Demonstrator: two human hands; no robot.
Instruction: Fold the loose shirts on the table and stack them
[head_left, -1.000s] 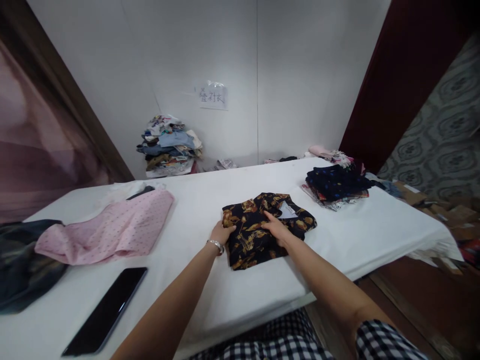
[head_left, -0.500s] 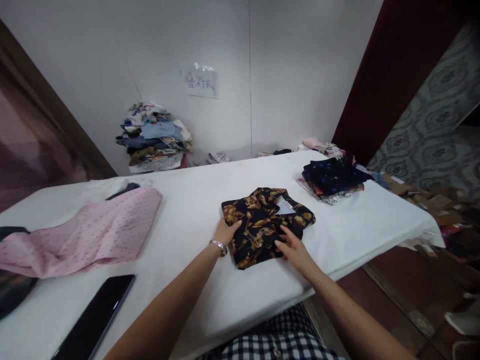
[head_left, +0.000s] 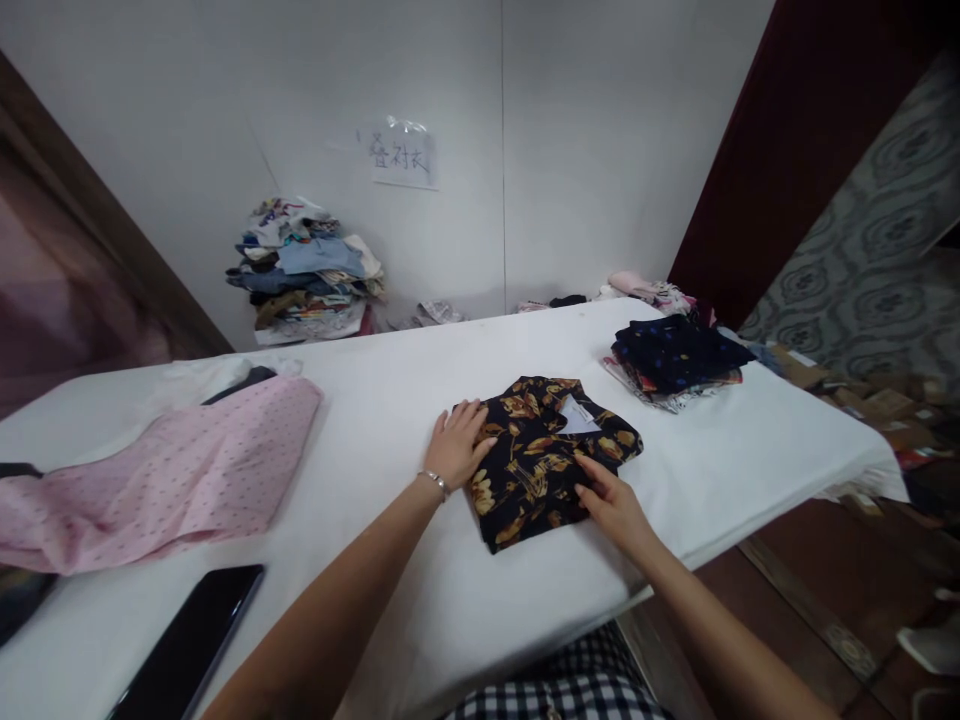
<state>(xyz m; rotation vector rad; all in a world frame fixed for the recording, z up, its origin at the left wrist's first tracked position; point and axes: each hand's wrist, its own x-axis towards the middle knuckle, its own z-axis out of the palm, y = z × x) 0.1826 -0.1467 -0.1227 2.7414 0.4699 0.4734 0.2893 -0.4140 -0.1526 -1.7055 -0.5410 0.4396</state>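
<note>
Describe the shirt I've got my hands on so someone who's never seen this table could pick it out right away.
On the white table, near its front edge, a folded black shirt with gold flowers lies between the left hand and right hand. Unlike the spread pink garment and the folded clothes stack, it shows a white collar label.

The folded shirt (head_left: pixel 551 455) is black with gold flowers; the cloth (head_left: pixel 165 475) is pink with small dots.

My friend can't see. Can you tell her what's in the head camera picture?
Two hands press on a folded dark flowered shirt on a white table: the left hand on its left edge, the right hand on its near right edge. A pink cloth and a phone lie to the left, and folded clothes at far right.
</note>
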